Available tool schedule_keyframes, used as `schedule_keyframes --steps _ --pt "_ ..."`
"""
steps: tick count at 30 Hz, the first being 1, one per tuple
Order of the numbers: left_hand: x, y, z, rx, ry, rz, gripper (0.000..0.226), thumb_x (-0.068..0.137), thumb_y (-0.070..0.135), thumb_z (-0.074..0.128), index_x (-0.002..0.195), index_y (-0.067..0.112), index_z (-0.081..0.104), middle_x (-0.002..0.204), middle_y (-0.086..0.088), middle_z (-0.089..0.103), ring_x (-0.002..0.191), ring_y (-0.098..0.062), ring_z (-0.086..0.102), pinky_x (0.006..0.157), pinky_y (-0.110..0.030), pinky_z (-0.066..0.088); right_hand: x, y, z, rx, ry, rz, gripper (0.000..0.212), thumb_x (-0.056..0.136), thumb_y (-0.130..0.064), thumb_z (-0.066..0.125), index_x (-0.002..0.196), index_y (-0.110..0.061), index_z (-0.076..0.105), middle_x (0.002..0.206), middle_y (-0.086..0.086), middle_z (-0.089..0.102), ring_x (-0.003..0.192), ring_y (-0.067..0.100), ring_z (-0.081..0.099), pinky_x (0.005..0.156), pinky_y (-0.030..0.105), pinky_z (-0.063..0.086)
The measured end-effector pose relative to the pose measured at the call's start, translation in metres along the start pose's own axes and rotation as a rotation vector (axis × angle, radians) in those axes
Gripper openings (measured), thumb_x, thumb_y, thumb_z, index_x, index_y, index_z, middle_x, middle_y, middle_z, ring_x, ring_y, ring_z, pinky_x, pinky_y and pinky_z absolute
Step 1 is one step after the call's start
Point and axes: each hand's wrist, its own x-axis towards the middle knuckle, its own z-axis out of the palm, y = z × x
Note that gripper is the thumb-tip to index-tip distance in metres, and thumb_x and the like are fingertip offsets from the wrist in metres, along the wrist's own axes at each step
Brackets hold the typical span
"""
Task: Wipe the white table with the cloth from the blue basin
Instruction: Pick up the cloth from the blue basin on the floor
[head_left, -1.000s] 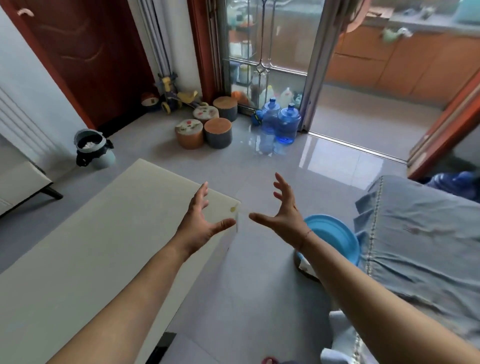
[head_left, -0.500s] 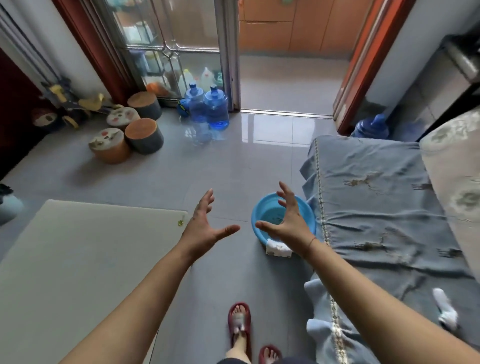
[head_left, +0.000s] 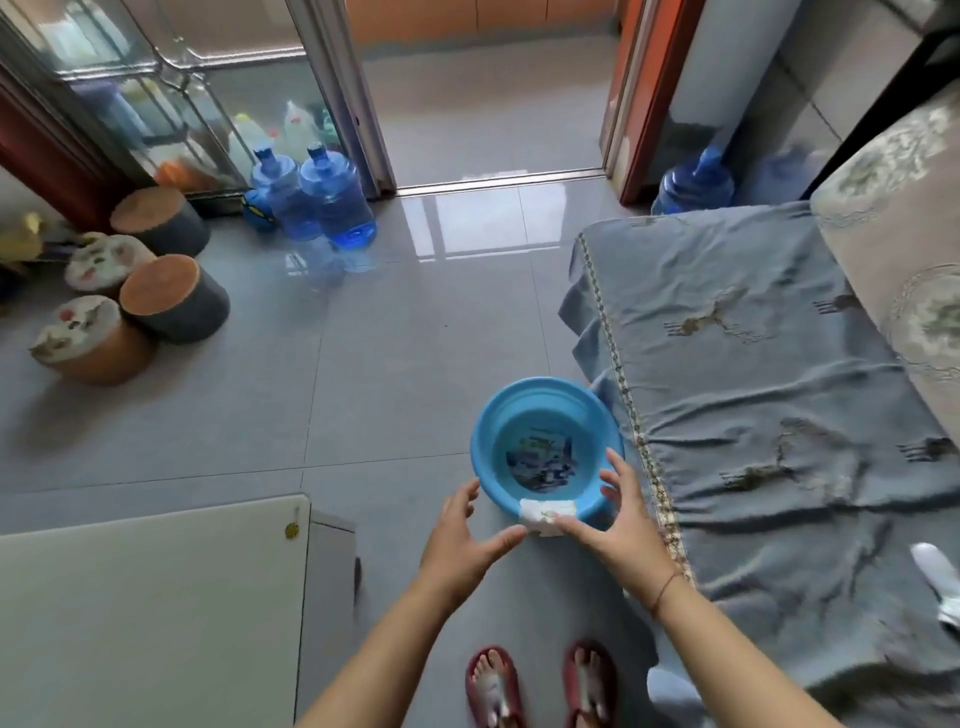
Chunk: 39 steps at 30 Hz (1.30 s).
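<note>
A round blue basin stands on the grey floor beside the sofa. A small white cloth hangs folded over its near rim. My left hand hovers just left of the cloth, fingers spread, thumb tip close to it. My right hand is at the basin's near right rim, fingers spread, thumb pointing at the cloth; whether it touches the cloth is unclear. The white table fills the lower left, its corner near my left forearm.
A sofa with a wrinkled blue cover runs along the right. Two blue water jugs stand by the glass door, a third by the doorway. Several round stools sit at the left. My sandalled feet are below.
My view has swung right and down from the table towards the basin. Both hands have dropped lower and closed in on the cloth at the basin's near rim.
</note>
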Motion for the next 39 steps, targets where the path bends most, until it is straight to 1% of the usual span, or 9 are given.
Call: schedule_keyframes --steps 5,8,14,18,21,26,32,35,39 --pt "0.069 -0.059 0.062 -0.122 0.023 -0.223 0.068 0.080 0.042 0.071 0.138 0.023 0.041 0.138 0.004 0.048 0.116 -0.007 0.047 0.094 -0.024 0.038 0.055 0.100 0.011 0.041 0.002 0.179 0.086 0.071 -0.017 0.082 0.141 -0.018 0.032 0.142 0.006 0.039 0.120 0.009 0.040 0.102 0.022 0.029" --pt "0.113 -0.099 0.099 -0.211 0.054 -0.359 0.065 0.085 0.041 0.065 0.141 0.018 0.039 0.138 -0.002 0.048 0.120 -0.014 0.047 0.096 -0.028 0.038 0.091 0.162 0.021 0.086 0.028 0.311 0.083 0.074 -0.017 0.079 0.141 -0.011 0.032 0.146 0.009 0.036 0.127 0.014 0.040 0.107 0.028 0.031" --pt "0.179 -0.168 0.166 -0.272 0.035 -0.533 0.076 0.087 0.045 0.061 0.148 0.015 0.026 0.146 -0.004 0.039 0.130 -0.019 0.041 0.100 -0.030 0.033 0.150 0.264 0.045 0.110 0.118 0.543 0.097 0.074 -0.029 0.079 0.147 -0.009 0.017 0.148 0.013 0.032 0.133 0.023 0.036 0.108 0.035 0.032" --pt "0.201 -0.178 0.176 -0.334 0.037 -0.562 0.084 0.085 0.048 0.063 0.150 0.019 0.019 0.153 -0.001 0.030 0.136 -0.020 0.036 0.101 -0.032 0.032 0.173 0.277 0.053 0.167 0.135 0.554 0.100 0.076 -0.033 0.077 0.149 -0.012 0.012 0.151 0.008 0.029 0.137 0.022 0.032 0.109 0.035 0.029" --pt "0.218 -0.170 0.167 -0.399 0.052 -0.544 0.085 0.083 0.048 0.066 0.150 0.021 0.022 0.153 -0.001 0.032 0.136 -0.022 0.036 0.105 -0.037 0.032 0.189 0.266 0.057 0.287 0.153 0.537 0.089 0.077 -0.029 0.077 0.145 -0.011 0.022 0.144 0.004 0.041 0.128 0.018 0.043 0.102 0.030 0.035" --pt "0.248 -0.186 0.178 -0.477 0.054 -0.557 0.053 0.083 0.037 0.070 0.125 0.012 0.052 0.121 -0.004 0.062 0.108 -0.021 0.059 0.086 -0.031 0.043 0.208 0.284 0.067 0.312 0.154 0.593 0.057 0.078 -0.028 0.075 0.125 -0.008 0.049 0.117 0.004 0.063 0.096 0.012 0.059 0.076 0.021 0.043" --pt "0.264 -0.217 0.203 -0.456 0.011 -0.766 0.030 0.083 0.036 0.071 0.086 0.007 0.062 0.079 -0.008 0.064 0.067 -0.020 0.059 0.057 -0.026 0.048 0.213 0.323 0.073 0.198 0.169 0.698 0.026 0.078 -0.035 0.074 0.077 -0.010 0.068 0.088 0.008 0.071 0.077 0.019 0.064 0.069 0.030 0.051" --pt "0.263 -0.218 0.207 -0.476 -0.014 -0.811 0.022 0.085 0.028 0.070 0.082 0.009 0.061 0.074 -0.007 0.062 0.062 -0.019 0.056 0.053 -0.024 0.045 0.205 0.329 0.071 0.217 0.191 0.773 0.017 0.079 -0.024 0.075 0.075 -0.009 0.068 0.087 0.011 0.071 0.081 0.025 0.065 0.080 0.037 0.054" --pt "0.254 -0.200 0.202 -0.439 -0.020 -0.662 0.010 0.089 0.024 0.064 0.088 0.014 0.065 0.080 -0.003 0.067 0.069 -0.018 0.061 0.060 -0.024 0.047 0.198 0.312 0.065 0.236 0.154 0.673 0.007 0.085 -0.015 0.067 0.085 -0.008 0.069 0.081 0.004 0.070 0.069 0.015 0.063 0.061 0.025 0.049"
